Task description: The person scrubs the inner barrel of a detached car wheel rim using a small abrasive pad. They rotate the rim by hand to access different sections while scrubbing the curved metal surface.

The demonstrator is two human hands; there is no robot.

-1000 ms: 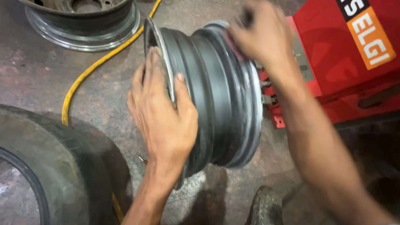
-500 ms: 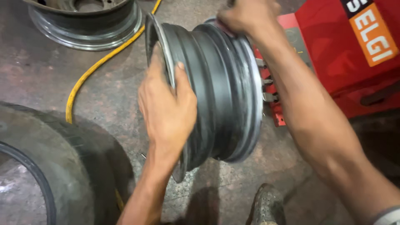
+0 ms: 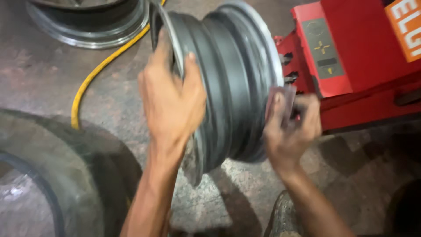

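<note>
Steel wheel rim [image 3: 228, 83]: stood on edge on floor, beside red machine [image 3: 364, 57]. Left hand [image 3: 173, 96] clasped near flange; right hand [image 3: 289, 125] closed on far flange. Likely heavy, rigid; best held by flanges.

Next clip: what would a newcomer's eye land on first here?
The bare steel wheel rim standing on edge at centre, gripped by the left hand on its near flange and the right hand at its far edge. Next, the bright red machine at upper right, then the yellow hose curving across the stained floor at left.
</note>
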